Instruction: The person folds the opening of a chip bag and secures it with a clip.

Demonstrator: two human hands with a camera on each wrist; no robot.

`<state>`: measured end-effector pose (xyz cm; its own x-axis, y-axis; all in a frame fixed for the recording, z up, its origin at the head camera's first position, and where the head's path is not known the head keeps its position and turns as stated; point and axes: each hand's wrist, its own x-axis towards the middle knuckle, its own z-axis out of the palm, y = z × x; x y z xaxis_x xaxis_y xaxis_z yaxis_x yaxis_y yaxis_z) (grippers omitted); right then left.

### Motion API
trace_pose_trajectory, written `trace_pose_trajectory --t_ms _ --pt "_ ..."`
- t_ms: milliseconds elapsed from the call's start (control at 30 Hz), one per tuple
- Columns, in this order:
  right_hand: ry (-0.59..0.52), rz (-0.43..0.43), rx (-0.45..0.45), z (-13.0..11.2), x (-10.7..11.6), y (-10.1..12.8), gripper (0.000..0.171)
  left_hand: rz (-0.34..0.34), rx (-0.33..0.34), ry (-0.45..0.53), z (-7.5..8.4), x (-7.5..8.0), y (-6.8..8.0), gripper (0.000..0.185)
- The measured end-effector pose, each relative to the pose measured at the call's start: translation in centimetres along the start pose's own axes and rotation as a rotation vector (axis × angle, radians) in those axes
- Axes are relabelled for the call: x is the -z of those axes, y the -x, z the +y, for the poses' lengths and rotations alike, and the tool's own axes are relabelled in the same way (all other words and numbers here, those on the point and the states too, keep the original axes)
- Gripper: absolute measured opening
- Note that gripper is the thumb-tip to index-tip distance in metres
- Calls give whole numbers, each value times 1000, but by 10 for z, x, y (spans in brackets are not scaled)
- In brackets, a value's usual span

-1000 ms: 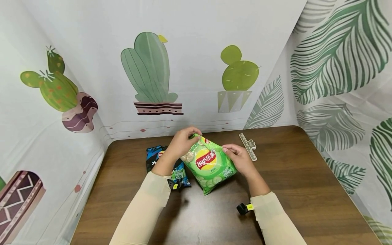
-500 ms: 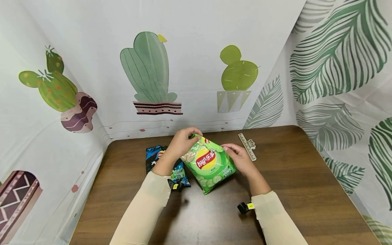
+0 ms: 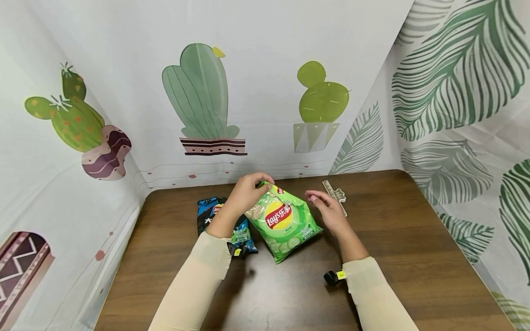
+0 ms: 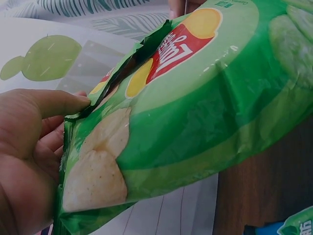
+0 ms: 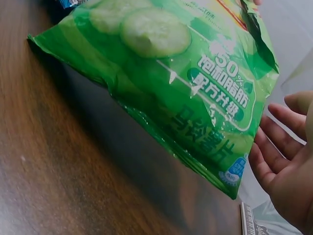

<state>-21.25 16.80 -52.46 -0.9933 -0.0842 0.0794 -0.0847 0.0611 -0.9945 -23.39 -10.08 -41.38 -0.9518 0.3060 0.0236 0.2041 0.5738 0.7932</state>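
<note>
A green Lay's chip bag stands tilted on the table, cucumber slices and chips printed on its front. Its upper edge gapes open in the left wrist view. My left hand pinches the upper left corner of this bag, the thumb on the near side and fingers behind. Just beyond the bag's right side is my right hand, with loosely bent fingers holding nothing. In the right wrist view those fingers lie close to the bag's edge; whether they touch it I cannot tell.
A blue and black Lay's bag lies left of the green one, partly hidden by the left forearm. Behind the right hand, a long pale clip with ruler-like marks rests on the brown table. Printed cloth hangs behind.
The right hand has let go of the chip bag's upper edge and moved slightly right, away from it. My left hand has stayed on its corner.
</note>
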Motion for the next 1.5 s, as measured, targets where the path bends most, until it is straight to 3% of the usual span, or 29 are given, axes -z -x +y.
trace_pose_trajectory --t_ms 133,333,467,667,833,1133,1500 --pt "68 40 -51 -3 2 -1 35 -1 -3 0 0 0 0 17" --pt "85 59 -40 -31 1 9 35 3 -11 1 -1 0 -1 15" --pt "120 79 -63 -36 3 11 40 7 -14 4 -3 -1 -2 14" --pt "130 98 -133 -12 11 1 48 3 -10 4 -3 -2 -3 18" --pt "94 112 -110 5 17 -6 51 10 -6 6 -3 -2 -3 17" --pt "147 93 -66 8 26 -8 61 17 -10 1 -1 -3 -2 15" --pt "262 175 -102 8 38 -9 63 28 -15 1 -2 -4 -2 12"
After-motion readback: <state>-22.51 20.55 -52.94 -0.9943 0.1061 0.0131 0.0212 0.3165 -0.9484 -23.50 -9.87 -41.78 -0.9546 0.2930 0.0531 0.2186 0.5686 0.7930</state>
